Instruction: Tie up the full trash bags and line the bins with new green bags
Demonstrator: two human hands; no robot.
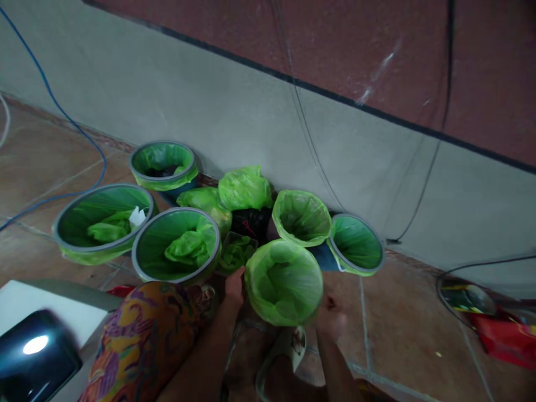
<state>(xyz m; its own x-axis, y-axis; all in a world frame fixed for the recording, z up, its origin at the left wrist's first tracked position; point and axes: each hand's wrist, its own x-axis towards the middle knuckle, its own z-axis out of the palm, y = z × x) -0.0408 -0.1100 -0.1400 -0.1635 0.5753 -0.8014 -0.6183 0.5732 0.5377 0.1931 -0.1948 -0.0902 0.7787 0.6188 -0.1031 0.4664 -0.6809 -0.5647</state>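
Note:
A bin lined with a light green bag (285, 287) stands in front of me, its bag folded out over the rim. My left hand (235, 286) is closed at the left side of this bin liner, its fingers partly hidden. To the right of the same bin, my right hand (333, 321) is curled and blurred; what its fingers hold cannot be made out. Just behind stand another green-lined bin (300, 220) and a grey-rimmed one (358, 245). The liner in front looks hollow, with creased walls.
At the left are more lined bins (176, 273), some holding crumpled green bags. Tied green bags (245, 190) and a black bag (251, 223) lie by the wall. A blue cable (54, 100) crosses the tiles. Red packaging (506, 340) lies at the right.

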